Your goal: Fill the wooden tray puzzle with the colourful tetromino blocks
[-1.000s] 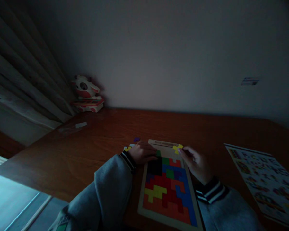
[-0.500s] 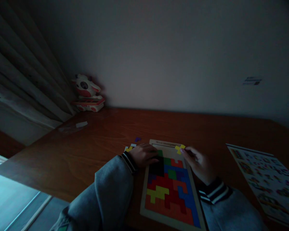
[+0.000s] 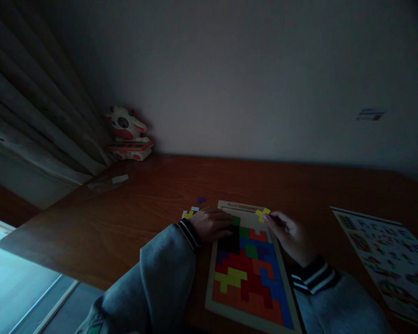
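Head view, listed left to right. Curtain [image 3: 38, 93], pale, hanging in folds beside the far left part of the table [image 3: 153, 195]. Toy cow [image 3: 128, 132], white with red parts, at the table's back left, against the wall [image 3: 237, 83]. Slip of paper [image 3: 120, 179], white, flat, in front of the toy. Loose pieces [image 3: 189, 215], yellow and whitish, just beside the left hand [image 3: 212, 225], which partly hides them. Purple piece [image 3: 201, 200], lying just behind that hand. Label [image 3: 370, 114], small, on the wall at right; print too blurred to read. Printed sheet [image 3: 386, 264], coloured pictures, flat on the table right of the right hand [image 3: 290, 234], well apart from the board.

Left hand: palm down across the upper left edge of the puzzle board [image 3: 230, 313], covering part of it and of a dark patch there; underside hidden, so whether it grips anything cannot be told.

Puzzle board: pale frame, flat on the table between the forearms; red, orange, blue, green and yellow pieces fitted in its nearer and middle parts.

Yellow cross-shaped piece [image 3: 261, 215]: at the left hand's right, above the pale upper right part of the board; contact with the board unclear.

Right hand: thumb and fingers closed on that piece, pinching its right side, the remainder jutting leftward from the fingertips.
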Demonstrator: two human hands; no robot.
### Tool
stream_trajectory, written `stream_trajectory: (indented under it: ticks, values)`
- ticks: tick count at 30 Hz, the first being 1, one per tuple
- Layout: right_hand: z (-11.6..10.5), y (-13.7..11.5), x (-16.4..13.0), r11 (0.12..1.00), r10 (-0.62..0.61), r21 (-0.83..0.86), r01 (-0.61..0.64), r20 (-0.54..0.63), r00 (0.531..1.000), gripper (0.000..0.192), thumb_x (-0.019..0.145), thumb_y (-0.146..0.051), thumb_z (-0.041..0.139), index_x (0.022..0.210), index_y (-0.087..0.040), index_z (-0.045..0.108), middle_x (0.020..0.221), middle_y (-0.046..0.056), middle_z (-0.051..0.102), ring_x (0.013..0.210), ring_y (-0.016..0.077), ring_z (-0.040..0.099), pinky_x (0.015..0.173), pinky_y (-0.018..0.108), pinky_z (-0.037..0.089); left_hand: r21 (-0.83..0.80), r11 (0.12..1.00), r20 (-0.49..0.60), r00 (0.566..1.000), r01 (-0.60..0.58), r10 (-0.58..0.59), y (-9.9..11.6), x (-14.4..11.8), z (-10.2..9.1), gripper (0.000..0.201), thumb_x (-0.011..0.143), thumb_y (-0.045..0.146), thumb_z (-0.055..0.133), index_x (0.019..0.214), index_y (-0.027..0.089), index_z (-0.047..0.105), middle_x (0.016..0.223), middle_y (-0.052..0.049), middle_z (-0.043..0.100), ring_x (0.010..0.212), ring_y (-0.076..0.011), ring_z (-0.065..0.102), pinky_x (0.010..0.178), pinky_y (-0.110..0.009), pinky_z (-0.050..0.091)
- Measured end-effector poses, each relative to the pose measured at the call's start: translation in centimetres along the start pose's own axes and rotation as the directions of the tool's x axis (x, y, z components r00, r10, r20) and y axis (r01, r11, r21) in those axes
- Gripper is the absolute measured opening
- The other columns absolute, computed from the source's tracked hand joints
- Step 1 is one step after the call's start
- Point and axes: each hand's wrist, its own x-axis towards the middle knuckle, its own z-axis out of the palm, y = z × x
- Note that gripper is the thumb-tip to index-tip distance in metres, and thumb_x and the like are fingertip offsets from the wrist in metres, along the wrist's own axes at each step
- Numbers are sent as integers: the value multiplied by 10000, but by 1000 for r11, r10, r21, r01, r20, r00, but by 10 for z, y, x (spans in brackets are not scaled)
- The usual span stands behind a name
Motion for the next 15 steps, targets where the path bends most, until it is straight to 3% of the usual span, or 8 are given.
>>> stream_trajectory:
  ticks: [8, 15]
  values:
    - [-1, -9, -1, 1000, 3, 5, -3, -7, 1000, 352, 828, -571, 581, 825, -225, 644, 815, 48, 717, 762, 211, 677, 678, 301, 542, 4, 999, 18, 999, 32, -32, 2, 1, -5, 366, 976, 437, 466, 1127, 176, 673, 1110, -90, 704, 1015, -217, 638, 907, -369, 511]
    - [-1, -8, -1, 1000, 13, 16, -13, -1, 1000, 355, 823, -575, 583, 832, -226, 645, 822, 45, 715, 767, 211, 677, 674, 295, 543, 64, 998, 20, 1000, 6, -8, 4, 0, -4, 370, 986, 437, 442, 1186, 207, 651, 1264, -79, 645, 1154, -238, 577, 957, -386, 477]
